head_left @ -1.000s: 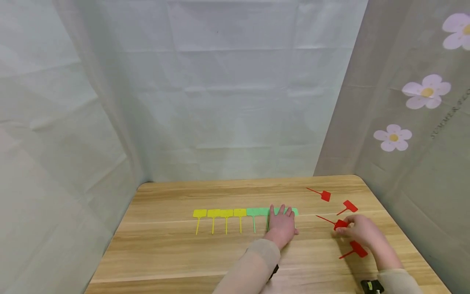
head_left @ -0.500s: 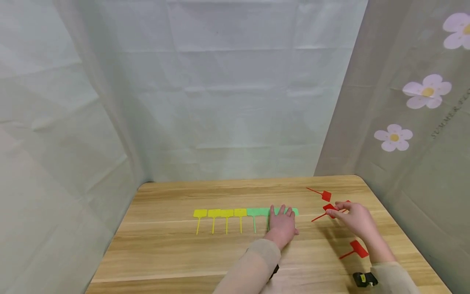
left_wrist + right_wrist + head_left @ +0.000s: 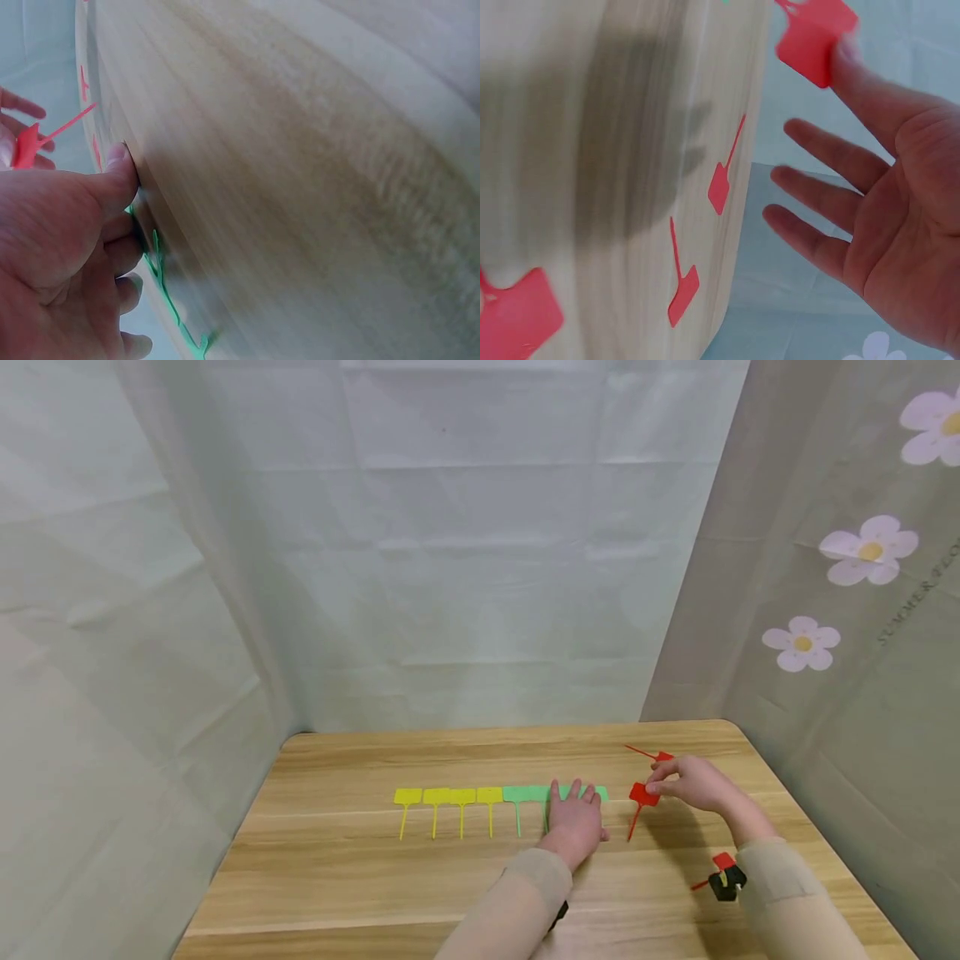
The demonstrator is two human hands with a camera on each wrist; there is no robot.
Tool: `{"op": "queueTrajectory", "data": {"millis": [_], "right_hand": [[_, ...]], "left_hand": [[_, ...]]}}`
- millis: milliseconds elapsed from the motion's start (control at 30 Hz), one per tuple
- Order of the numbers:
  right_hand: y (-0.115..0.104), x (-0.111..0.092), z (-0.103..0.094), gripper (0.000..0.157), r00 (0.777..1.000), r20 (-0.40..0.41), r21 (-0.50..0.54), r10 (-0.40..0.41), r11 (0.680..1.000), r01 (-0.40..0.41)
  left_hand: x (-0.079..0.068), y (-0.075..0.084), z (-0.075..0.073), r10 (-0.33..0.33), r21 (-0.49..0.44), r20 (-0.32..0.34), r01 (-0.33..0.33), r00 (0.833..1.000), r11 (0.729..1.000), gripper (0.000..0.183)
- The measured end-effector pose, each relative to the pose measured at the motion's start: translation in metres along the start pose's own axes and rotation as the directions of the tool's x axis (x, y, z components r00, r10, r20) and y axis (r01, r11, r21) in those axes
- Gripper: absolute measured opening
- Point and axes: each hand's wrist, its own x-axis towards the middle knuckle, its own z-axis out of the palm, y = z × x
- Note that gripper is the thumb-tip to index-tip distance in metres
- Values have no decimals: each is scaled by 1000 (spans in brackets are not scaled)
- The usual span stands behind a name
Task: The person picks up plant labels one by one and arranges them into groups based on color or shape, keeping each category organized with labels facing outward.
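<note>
My left hand (image 3: 577,822) lies with fingers spread over the right part of a row of green tags (image 3: 517,793), partly covering them. Farther right, my right hand (image 3: 693,783) pinches the flat head of a red tag (image 3: 642,794), its thin tail slanting down toward the near side. In the right wrist view that red tag (image 3: 814,37) sits at the thumb, with the other three fingers held apart from it. Yellow tags (image 3: 408,796) continue the row on the left, heads side by side at the top and tails pointing to the near edge.
Loose red tags lie on the wooden table (image 3: 337,885): one (image 3: 664,757) at the back, another (image 3: 723,861) partly behind the right wrist camera (image 3: 726,883). A further one (image 3: 682,296) shows in the right wrist view. Cloth walls (image 3: 465,610) stand behind and beside the table.
My right hand has lifted a red tag and carried it up and left toward the green end of the row, turning its tail from leftward to near side. The left hand stays in place.
</note>
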Motion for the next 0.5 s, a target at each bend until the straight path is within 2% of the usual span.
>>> {"op": "queueTrajectory", "data": {"millis": [233,333,500], "right_hand": [[-4,26,-4,13,994,111,-72,3,997,5],[-5,37,3,11,992,128,-107,22,994,-8],[-3,51,18,10,994,113,-210,-8,977,32]], "left_hand": [[3,3,2,-15,17,18,15,1000,1000,72],[4,3,3,-14,18,16,14,1000,1000,72],[4,4,3,-13,29,22,13,1000,999,70]]}}
